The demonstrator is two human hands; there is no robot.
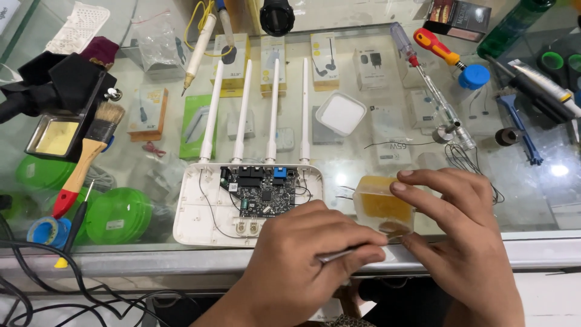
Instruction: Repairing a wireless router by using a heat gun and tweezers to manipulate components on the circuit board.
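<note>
left hand (302, 257) grips metal tool (339, 254) at counter edge (484, 249); right hand (451, 224) holds yellow tub (380, 204)

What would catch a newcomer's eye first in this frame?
The opened white router with four upright antennas and a bare circuit board lies mid-counter on the glass countertop. Just in front, the right hand steadies a small clear tub of amber paste, while the left hand holds a thin metal tool towards it. A wooden-handled paintbrush lies at left.
</note>
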